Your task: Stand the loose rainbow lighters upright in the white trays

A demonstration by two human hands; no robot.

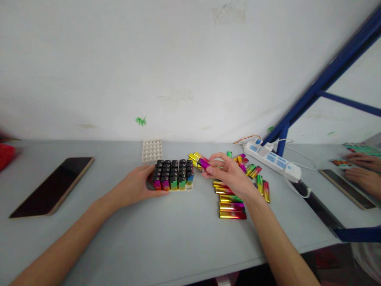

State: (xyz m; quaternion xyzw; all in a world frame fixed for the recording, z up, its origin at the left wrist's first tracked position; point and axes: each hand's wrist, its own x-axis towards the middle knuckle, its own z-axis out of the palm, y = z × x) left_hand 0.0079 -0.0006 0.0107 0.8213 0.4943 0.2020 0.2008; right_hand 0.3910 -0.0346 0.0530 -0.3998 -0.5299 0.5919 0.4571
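Note:
Black-topped, shiny coloured lighters (pixel 173 174) stand upright in close rows in a white tray (pixel 189 188), whose front right corner shows a bare slot. My left hand (pixel 139 184) is wrapped round the left side of this block, thumb at the front edge, fingers behind. To the right and slightly above the tray, my right hand (pixel 223 171) pinches a purple lighter (pixel 203 163) between thumb and fingers. Beneath and beside my right wrist, several lighters lie in a column (pixel 232 206), their colours gold, red, green and purple. A few yellow lighters (pixel 195 158) lie just behind the pinched one.
A second white tray (pixel 152 151) with holes lies behind the block. More loose lighters (pixel 253 171) are scattered to the right, near a white power strip (pixel 272 159) with cables. A dark flat panel (pixel 53 186) lies at left. Beyond the blue frame (pixel 321 87), another person's hands (pixel 364 172) show.

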